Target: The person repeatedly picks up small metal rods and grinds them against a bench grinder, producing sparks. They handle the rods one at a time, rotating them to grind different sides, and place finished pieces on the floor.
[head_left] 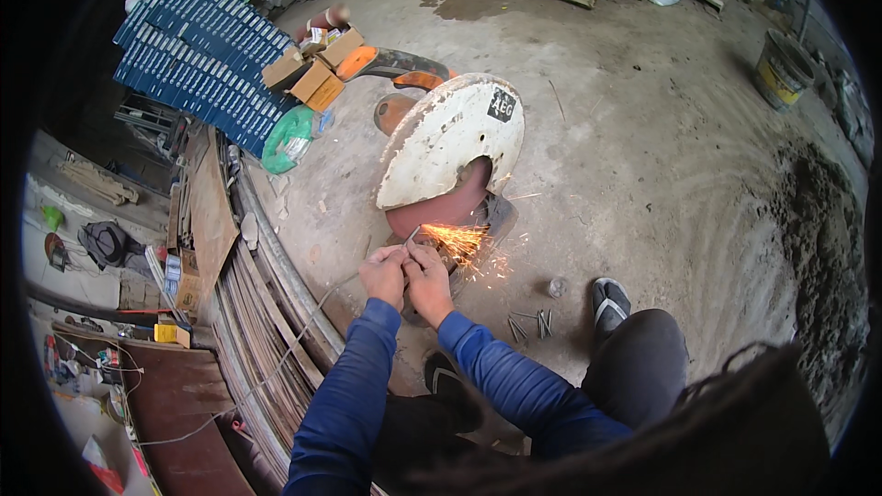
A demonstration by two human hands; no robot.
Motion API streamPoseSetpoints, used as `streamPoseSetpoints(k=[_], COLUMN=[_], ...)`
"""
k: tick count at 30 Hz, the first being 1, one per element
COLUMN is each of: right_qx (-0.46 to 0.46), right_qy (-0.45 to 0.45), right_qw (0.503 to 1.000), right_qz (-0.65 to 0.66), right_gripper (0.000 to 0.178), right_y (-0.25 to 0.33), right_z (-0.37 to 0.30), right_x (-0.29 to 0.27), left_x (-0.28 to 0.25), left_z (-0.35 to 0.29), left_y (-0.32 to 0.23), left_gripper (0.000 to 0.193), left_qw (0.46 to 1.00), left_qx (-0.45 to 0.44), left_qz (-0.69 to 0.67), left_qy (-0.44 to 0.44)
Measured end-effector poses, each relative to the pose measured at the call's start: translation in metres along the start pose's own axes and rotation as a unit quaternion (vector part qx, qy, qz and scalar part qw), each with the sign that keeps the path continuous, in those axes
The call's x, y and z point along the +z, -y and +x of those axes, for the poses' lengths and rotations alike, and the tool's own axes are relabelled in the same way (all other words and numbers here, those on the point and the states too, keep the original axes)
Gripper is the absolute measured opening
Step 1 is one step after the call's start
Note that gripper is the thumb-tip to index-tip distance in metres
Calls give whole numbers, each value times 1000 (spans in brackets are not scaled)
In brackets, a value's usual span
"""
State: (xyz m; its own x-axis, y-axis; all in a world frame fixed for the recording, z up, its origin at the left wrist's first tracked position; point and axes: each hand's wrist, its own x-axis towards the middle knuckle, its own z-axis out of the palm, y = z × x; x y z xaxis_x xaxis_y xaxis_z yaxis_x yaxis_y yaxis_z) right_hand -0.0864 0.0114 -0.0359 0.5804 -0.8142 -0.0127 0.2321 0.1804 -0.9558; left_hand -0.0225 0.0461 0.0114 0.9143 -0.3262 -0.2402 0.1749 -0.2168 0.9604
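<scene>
A thin metal rod (412, 234) is pinched between the fingertips of my left hand (384, 276) and my right hand (427, 280), which touch each other. Its tip meets the lower edge of the reddish-brown disc (430, 212) of a cut-off saw. Orange sparks (461, 241) spray to the right from that contact. Over the disc sits the saw's worn white guard (450, 142), with an orange and black handle (395, 62) behind it. Several short metal rods (542, 323) lie on the floor to the right of my forearms, near a small round container (556, 287).
Long metal pipes (285, 262) run along my left, and a grey cable (276, 363) crosses them. Stacked blue boxes (202, 55), open cardboard boxes (317, 83) and a green bag (287, 140) stand far left. A bucket (783, 72) stands far right; my sandalled foot (610, 301) is near the rods.
</scene>
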Motion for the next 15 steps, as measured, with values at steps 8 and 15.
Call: streamPoseSetpoints(k=[8, 15], right_qx=[-34, -6], right_qy=[7, 14], right_qw=[999, 1000], right_qz=[-12, 16], right_gripper=[36, 34], right_y=[-2, 3], right_z=[8, 0], right_x=[1, 1], left_x=[-2, -7], left_z=[13, 12], left_y=[2, 7], left_gripper=[10, 8], left_qw=[1000, 1000], left_qx=[8, -2], left_qz=[-6, -21], left_qy=[22, 16])
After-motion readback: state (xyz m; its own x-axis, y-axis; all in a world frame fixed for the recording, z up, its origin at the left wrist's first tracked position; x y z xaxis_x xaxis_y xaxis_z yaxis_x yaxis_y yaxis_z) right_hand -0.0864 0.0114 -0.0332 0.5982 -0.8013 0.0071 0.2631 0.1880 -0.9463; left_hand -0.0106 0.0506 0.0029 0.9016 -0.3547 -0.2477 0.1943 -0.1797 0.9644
